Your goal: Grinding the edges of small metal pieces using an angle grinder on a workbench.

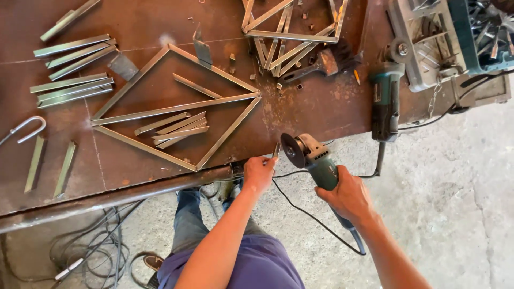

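rusty steel table (134, 21), metal frame (176, 107), bars (72, 53)

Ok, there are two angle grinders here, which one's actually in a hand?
The angle grinder gripped by the right hand, its dark disc beside the small metal piece in the left hand. The other grinder lies untouched on the table.

Table top (321, 107): steel plate, rusty brown, matt, scuffed. Diamond frame (176, 109) and loose strips (72, 85): bare metal, dull grey sheen. Angle grinder (316, 160): teal plastic body, grey metal head, dark matt disc. Brush (321, 63): worn wooden handle. Floor (455, 203): rough grey concrete. Trousers (257, 267): purple cloth.
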